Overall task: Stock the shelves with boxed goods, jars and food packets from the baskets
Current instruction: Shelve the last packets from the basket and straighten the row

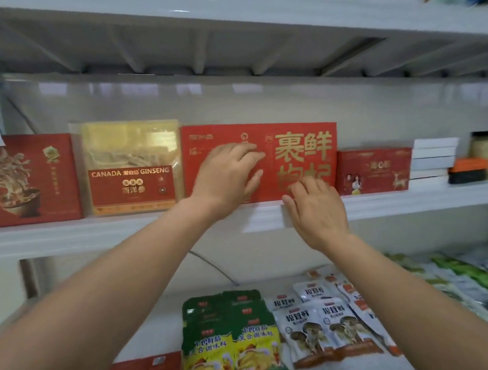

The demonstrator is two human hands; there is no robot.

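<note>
left hand (229, 177), fingers straight, presses flat on the red goji box (303, 150) mid-frame; right hand (316, 209), fingers relaxed, touches its lower edge.

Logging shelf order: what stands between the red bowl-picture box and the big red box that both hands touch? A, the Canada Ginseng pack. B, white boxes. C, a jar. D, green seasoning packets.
A: the Canada Ginseng pack stands between the bowl-picture box and the big red box that the left hand and right hand touch.
</note>
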